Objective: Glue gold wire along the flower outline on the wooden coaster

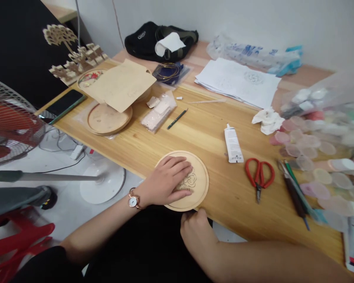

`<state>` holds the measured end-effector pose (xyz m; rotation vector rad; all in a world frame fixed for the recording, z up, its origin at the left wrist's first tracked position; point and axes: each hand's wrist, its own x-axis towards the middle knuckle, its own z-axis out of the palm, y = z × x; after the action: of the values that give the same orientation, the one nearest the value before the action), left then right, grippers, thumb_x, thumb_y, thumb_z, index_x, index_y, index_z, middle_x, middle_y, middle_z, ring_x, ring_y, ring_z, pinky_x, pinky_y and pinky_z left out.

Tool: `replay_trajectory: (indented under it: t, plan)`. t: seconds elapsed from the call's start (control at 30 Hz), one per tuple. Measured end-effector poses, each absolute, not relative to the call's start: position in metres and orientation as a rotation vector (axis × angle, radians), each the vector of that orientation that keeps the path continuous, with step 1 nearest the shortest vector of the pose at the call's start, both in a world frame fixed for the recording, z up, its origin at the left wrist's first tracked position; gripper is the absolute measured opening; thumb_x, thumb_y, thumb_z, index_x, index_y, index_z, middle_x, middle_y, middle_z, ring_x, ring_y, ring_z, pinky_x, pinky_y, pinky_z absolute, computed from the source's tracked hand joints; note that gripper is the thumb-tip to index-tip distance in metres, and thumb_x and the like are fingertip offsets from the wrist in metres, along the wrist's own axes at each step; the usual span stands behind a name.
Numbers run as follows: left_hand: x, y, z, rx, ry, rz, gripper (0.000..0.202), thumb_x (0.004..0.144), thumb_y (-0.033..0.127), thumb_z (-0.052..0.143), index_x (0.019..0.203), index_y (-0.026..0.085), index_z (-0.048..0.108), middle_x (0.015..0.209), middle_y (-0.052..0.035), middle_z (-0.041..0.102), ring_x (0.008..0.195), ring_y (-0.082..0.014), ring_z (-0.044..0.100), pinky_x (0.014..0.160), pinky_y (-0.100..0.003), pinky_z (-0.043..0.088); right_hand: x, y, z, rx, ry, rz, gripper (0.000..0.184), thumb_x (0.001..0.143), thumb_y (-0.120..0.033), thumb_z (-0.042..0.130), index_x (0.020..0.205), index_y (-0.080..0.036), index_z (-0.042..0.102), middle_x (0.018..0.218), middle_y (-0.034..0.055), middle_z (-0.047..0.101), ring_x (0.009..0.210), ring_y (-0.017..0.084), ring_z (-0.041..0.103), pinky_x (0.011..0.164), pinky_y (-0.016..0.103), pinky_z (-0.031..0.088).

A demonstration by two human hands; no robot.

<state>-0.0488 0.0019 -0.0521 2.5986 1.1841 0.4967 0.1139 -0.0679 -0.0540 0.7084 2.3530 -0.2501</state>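
A round wooden plate [201, 177] with a flower outline drawn on it lies at the near edge of the wooden table [206, 129]. My left hand [168, 179], a watch on its wrist, lies flat on the plate with fingers stretched out over the drawing. My right hand [196, 232] is curled into a closed fist at the table's front edge, just below the plate's rim, pinching at the rim or something small I cannot make out.
To the right lie a white glue tube [233, 144], red-handled pliers [259, 176] and pens [295, 188], then several small bead pots in plastic [318, 145]. Further back are more wooden discs [107, 118], a phone [65, 102], papers [238, 80], a black bag [159, 39]. A fan [8, 125] stands left.
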Motion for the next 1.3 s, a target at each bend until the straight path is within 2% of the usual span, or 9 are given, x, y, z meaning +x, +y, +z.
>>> replay_trajectory:
  t: [0.57,0.83,1.3]
  plan:
    - [-0.0485,0.0016,-0.0512,2.607,1.189,0.48,0.056,0.092,0.053,0.049,0.127,0.01,0.05,0.129,-0.013,0.059,0.125,-0.0297,0.046,0.104,-0.046,0.037,0.1178,-0.0707,-0.0579,0.702,2.393,-0.238,0.018,0.077,0.0,0.048,0.072,-0.011,0.061,0.071,0.0129,0.065,0.057,0.017,0.057,0.053,0.028,0.04]
    - [-0.0484,0.0018,-0.0528,2.603,1.196,0.466,0.052,0.092,0.051,0.048,0.128,0.013,0.051,0.127,-0.0129,0.059,0.125,-0.0289,0.047,0.103,-0.046,0.037,0.1173,-0.0696,-0.057,0.691,2.39,-0.254,0.018,0.077,0.001,0.048,0.072,-0.011,0.061,0.072,0.0129,0.065,0.057,0.017,0.057,0.054,0.028,0.04]
    - [-0.0482,0.0019,-0.0528,2.616,1.2,0.482,0.052,0.092,0.05,0.049,0.126,0.01,0.051,0.127,-0.0133,0.059,0.124,-0.0289,0.047,0.103,-0.046,0.038,0.1177,-0.0702,-0.0606,0.662,2.398,-0.229,0.018,0.077,-0.001,0.049,0.071,-0.012,0.063,0.073,0.0132,0.067,0.056,0.017,0.057,0.053,0.028,0.041]
